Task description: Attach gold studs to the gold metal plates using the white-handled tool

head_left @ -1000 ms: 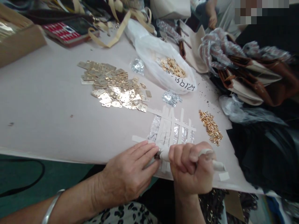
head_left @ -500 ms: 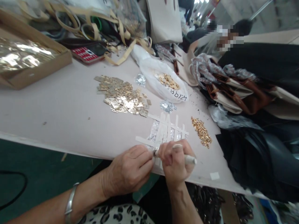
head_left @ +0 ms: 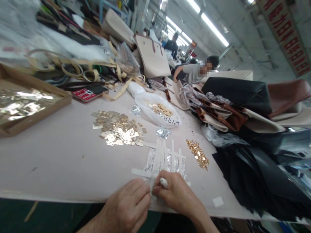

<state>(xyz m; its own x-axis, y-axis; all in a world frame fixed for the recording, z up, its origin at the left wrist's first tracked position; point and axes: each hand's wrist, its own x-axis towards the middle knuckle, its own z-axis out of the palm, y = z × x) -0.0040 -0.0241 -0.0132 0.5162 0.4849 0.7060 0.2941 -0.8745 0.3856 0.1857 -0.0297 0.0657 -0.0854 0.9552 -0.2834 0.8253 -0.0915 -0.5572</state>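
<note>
My right hand (head_left: 175,191) is closed around a white pen-like tool (head_left: 163,183), whose end pokes out above the fingers. Its tip is hidden, so I cannot tell its exact kind. Beside it, my left hand (head_left: 128,204) has its fingers pinched together near the table's front edge; what they hold is hidden. Both hands are close to each other, at the near end of a taped clear plastic patch (head_left: 170,158) crossed by white tape strips (head_left: 159,155). Farther off lie a pile of flat gold metal plates (head_left: 121,127) and a pile of small gold pieces (head_left: 198,154).
A white bag of gold parts (head_left: 160,111) sits beyond, with silver pieces (head_left: 162,132) near it. A cardboard box (head_left: 36,119) stands at left. Black sheets (head_left: 243,174) and bags (head_left: 233,94) crowd the right. Another person (head_left: 191,72) is at the back.
My view has tilted up, showing more of the room. The right hand has turned, and the white tool now points more toward me; before, it lay sideways. The left hand stays pinched.
</note>
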